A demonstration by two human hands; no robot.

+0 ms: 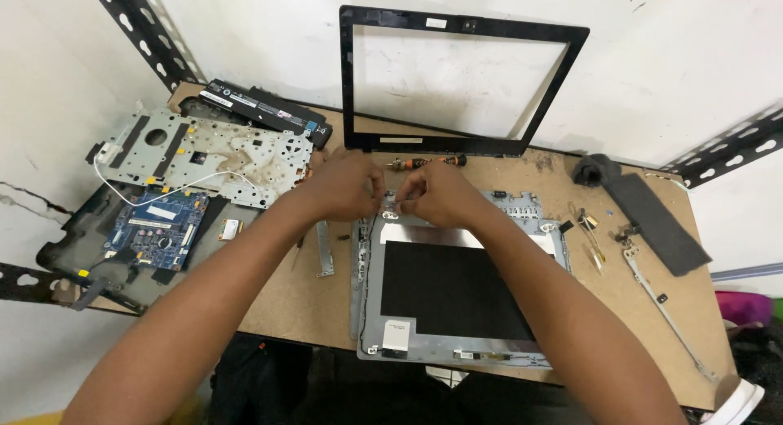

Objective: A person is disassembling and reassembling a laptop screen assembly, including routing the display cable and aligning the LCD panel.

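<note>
My left hand (pixel 347 184) and my right hand (pixel 436 192) meet at the far edge of a grey laptop lid shell (pixel 371 311) lying flat on the bench. Both pinch a small metal hinge bracket (pixel 389 202) at the shell's top left corner. A black sheet (pixel 449 288) covers the middle of the shell. A small screwdriver with an orange grip (pixel 424 161) lies just beyond my fingers.
A black screen bezel (pixel 351 82) leans on the wall. At left lie a metal keyboard plate (pixel 204 152), a blue circuit board (pixel 159 225) in a dark case and a black battery (pixel 261 107). At right lie a black strip (pixel 656 221) and a metal hinge rail (pixel 665 311).
</note>
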